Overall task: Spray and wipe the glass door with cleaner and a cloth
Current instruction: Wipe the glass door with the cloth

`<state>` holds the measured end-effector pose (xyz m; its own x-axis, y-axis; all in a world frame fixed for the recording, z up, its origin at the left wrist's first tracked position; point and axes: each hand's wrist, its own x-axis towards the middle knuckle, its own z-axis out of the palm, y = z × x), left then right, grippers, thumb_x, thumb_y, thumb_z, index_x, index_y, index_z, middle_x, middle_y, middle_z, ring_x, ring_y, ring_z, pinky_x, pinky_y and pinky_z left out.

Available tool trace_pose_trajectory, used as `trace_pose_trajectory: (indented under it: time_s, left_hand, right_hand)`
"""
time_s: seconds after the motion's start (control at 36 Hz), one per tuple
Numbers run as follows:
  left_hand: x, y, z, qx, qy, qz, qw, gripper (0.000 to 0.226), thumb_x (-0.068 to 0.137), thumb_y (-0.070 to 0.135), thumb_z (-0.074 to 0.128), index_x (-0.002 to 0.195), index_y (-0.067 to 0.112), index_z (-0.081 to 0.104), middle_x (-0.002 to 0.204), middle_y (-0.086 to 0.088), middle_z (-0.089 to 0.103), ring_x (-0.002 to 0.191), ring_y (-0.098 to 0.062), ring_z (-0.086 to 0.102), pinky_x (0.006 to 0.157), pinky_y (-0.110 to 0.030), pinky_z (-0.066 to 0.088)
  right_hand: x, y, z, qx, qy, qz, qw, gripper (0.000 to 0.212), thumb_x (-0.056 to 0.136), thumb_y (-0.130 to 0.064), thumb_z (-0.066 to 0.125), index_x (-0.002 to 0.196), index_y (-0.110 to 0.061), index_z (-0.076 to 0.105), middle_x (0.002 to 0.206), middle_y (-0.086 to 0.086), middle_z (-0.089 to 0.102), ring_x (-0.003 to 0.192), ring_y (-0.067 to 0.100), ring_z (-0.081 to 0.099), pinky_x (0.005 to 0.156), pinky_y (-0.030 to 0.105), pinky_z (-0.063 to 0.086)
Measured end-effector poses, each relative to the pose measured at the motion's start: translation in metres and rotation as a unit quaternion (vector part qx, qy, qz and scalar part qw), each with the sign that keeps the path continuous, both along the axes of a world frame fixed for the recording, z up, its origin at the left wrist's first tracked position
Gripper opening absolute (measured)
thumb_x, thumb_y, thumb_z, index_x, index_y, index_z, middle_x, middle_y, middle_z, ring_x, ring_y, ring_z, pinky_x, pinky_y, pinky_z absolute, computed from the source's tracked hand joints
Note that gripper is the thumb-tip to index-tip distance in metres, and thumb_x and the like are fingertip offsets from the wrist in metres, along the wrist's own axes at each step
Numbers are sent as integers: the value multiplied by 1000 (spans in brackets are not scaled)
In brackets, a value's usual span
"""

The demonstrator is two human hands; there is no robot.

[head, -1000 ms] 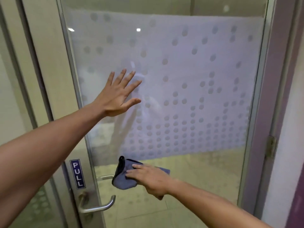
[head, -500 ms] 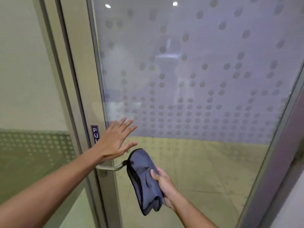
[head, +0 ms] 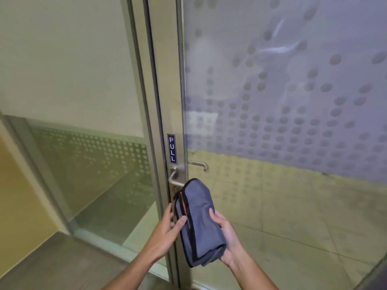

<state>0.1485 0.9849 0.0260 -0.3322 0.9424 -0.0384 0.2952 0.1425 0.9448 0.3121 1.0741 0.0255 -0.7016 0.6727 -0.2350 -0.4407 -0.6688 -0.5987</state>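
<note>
The glass door fills the right of the view, its upper part frosted with a pattern of dots and its lower part clear. A folded blue-grey cloth with a dark edge is held upright in front of the door's metal frame, below the handle. My right hand holds the cloth from the right and beneath, fingers curled round it. My left hand holds its left edge, thumb on the front. No spray bottle is in view.
A metal lever handle and a blue PULL sign sit on the door frame. A fixed glass panel stands to the left. Tiled floor shows through the lower glass.
My left hand has come off the glass and dropped to the cloth. My right hand has pulled the cloth away from the door. The view has swung down and left.
</note>
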Motion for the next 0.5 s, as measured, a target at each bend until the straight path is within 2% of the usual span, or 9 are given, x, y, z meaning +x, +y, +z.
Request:
trace_pose_trajectory:
  time_s: [0.06,0.11,0.17,0.22,0.31,0.36,0.44,0.5]
  left_hand:
    - [0,-17,-4,-8,-51,32,998,59,87,61,52,138,32,47,130,20,63,111,15,60,92,-12,49]
    - [-3,-33,-5,-10,-102,70,992,38,94,51,48,120,25,61,104,24,74,98,8,69,77,-14,53]
    - [-10,-49,-9,-12,-145,100,984,26,103,38,45,110,22,64,92,20,77,84,5,72,65,-14,53]
    - [-22,-66,-14,-11,-176,130,976,24,104,35,44,109,23,65,103,9,78,86,-1,74,67,-19,54]
    - [-41,-93,-22,11,-210,159,965,22,106,25,44,115,22,64,105,8,78,95,-5,74,72,-19,56]
    - [-55,-111,-28,26,-230,170,958,23,106,17,45,121,19,62,106,5,78,104,-12,72,77,-20,56]
    - [-72,-141,-33,37,-222,185,956,22,104,14,49,122,19,62,112,4,77,109,-15,71,87,-25,56]
    - [-83,-160,-37,40,-212,212,953,21,103,13,52,120,19,64,113,3,77,108,-14,71,86,-23,55]
  right_hand:
    - [-12,-13,-1,2,2,17,1000,49,94,-17,58,141,-5,55,134,30,61,124,46,59,114,60,36]
    - [-25,-27,-2,6,-4,30,1000,47,91,-16,59,137,-3,57,129,31,64,109,43,67,104,57,47]
    - [-40,-41,-5,5,-14,43,999,45,92,-16,58,135,-2,58,122,30,68,97,40,72,89,51,57]
    - [-58,-57,-11,-3,-31,51,998,45,94,-16,56,137,-2,57,118,28,70,94,38,73,81,47,61]
    - [-85,-82,-20,-19,-35,63,997,44,96,-17,55,138,-5,56,125,29,67,98,40,72,87,51,58]
    - [-102,-99,-27,-19,-46,68,996,41,96,-17,54,136,-8,58,123,27,68,98,39,72,86,51,59]
    - [-126,-123,-37,-1,-101,67,993,42,98,-16,57,139,-7,56,125,26,68,104,41,68,93,52,54]
    - [-140,-138,-42,32,-154,54,986,40,100,-14,59,138,-7,55,123,24,70,110,42,67,97,53,53]
